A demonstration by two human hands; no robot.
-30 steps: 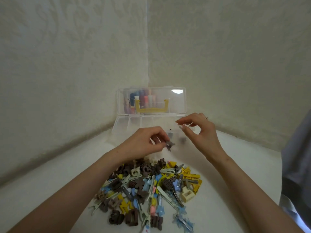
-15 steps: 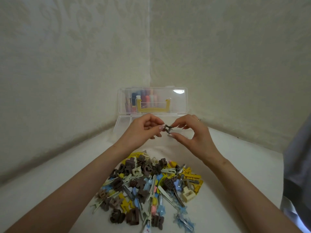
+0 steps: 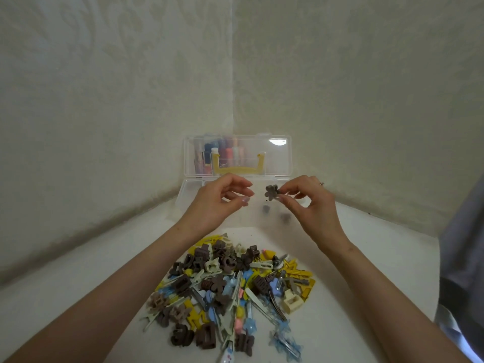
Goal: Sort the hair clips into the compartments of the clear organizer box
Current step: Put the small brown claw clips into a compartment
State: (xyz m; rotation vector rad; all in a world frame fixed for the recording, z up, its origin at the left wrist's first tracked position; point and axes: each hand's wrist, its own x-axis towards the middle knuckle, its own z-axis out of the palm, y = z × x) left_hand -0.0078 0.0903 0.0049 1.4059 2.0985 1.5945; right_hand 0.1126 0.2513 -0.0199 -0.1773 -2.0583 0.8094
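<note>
A pile of hair clips (image 3: 230, 289) in brown, yellow, blue and cream lies on the white surface in front of me. The clear organizer box (image 3: 187, 191) stands open behind it in the corner, its lid upright. My right hand (image 3: 306, 203) pinches a small grey-brown flower clip (image 3: 271, 192) between thumb and forefinger, above the box's compartments. My left hand (image 3: 222, 199) hovers just left of the clip, fingers curled and apart, holding nothing. Two small dark clips (image 3: 275, 213) sit inside the box below the hands.
Behind the upright lid (image 3: 277, 158) are coloured bottles and a yellow handle (image 3: 237, 167). Pale walls meet in a corner right behind the box. A grey-blue cloth (image 3: 463, 258) hangs at the right edge.
The flower clip passed from my left hand to my right hand. The left hand has let go and drawn slightly left; both hands rose over the box.
</note>
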